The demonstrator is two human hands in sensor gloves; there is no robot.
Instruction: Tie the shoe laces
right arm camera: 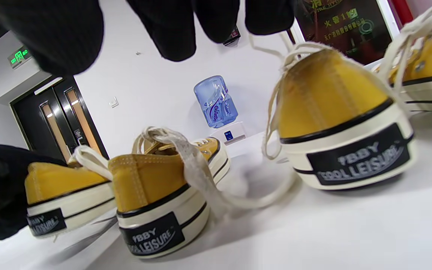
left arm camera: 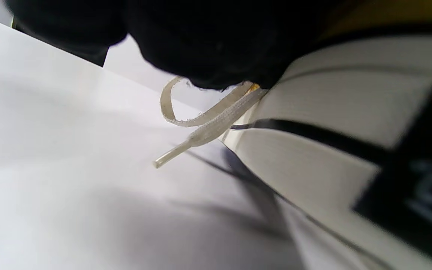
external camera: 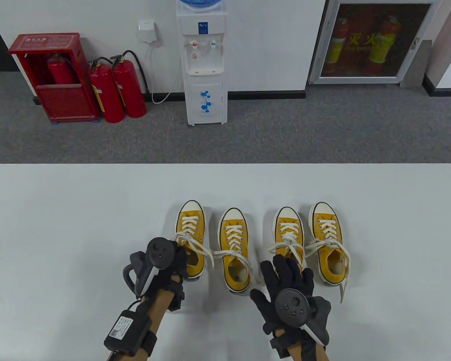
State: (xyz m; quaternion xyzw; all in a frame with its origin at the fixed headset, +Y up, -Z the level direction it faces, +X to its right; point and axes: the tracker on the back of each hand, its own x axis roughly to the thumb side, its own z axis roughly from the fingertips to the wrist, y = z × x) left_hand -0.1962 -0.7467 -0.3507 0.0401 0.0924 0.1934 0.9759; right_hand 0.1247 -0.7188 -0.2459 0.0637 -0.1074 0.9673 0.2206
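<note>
Table view, shoes: four yellow canvas low-top sneakers with white rubber toe caps (external camera: 262, 240) stand in a row at the frame's centre on the white tabletop (external camera: 60, 210), toes toward the top.
Laces: white flat laces (external camera: 195, 244) lie loose, trailing over the shoes' sides and onto the tabletop.
Left hand: left hand (external camera: 165, 259) rests at the heel of the leftmost sneaker (external camera: 190, 225); left wrist view shows black glove touching the sole's upper edge beside a lace end (left arm camera: 201, 127); whether its grip holds the lace I cannot tell.
Right hand: right hand (external camera: 287, 285), fingers spread wide, holding nothing, hovers over the third sneaker's (external camera: 288, 233) heel.
Background: white water dispenser (external camera: 205, 64) upper centre; red fire extinguishers (external camera: 116, 90) upper left.
</note>
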